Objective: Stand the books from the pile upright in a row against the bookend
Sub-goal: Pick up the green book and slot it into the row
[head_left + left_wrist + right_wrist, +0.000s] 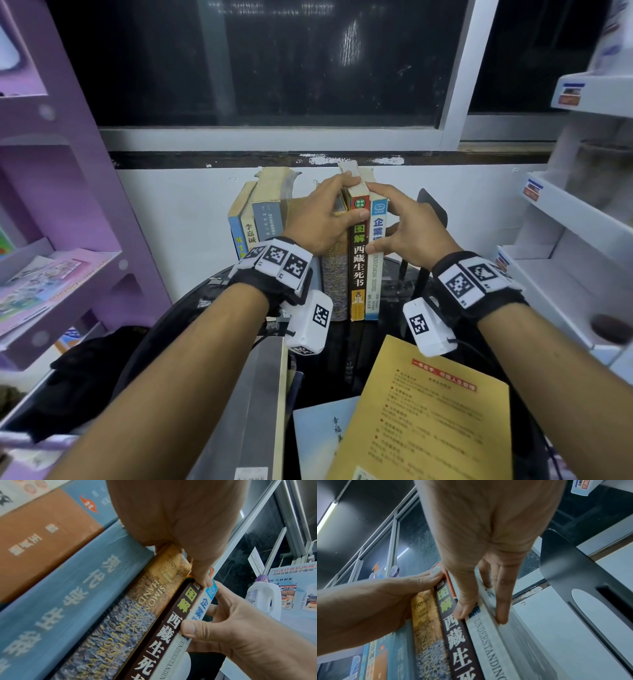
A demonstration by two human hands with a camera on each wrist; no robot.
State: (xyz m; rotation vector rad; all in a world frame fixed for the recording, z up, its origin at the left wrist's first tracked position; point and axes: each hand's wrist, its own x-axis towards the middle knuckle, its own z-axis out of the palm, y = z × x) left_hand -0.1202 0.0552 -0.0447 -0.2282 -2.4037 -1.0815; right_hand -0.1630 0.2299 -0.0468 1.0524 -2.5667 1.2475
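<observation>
Several books stand upright in a row on the black table point(397, 284) against the wall. My left hand point(346, 198) grips the tops of the mottled handbook point(334, 284) and the brown book point(358, 274), its thumb point(204, 580) on the brown spine. My right hand point(380, 219) pinches the white-and-blue book point(374, 284), the row's rightmost, with thumb point(462, 609) on the spine and fingers point(502, 608) on the right cover. The black bookend point(435, 212) stands just right of it, with a gap showing in the right wrist view. The pile lies near me: a yellow book point(428, 411), a pale blue book point(318, 435), a thick grey book point(260, 404).
A purple shelf unit point(68, 205) stands at the left and white shelves point(565, 222) at the right. A window and its sill point(274, 138) run behind the row. A black bag point(89, 370) lies at the lower left. A white bottle point(262, 596) stands on the right shelf.
</observation>
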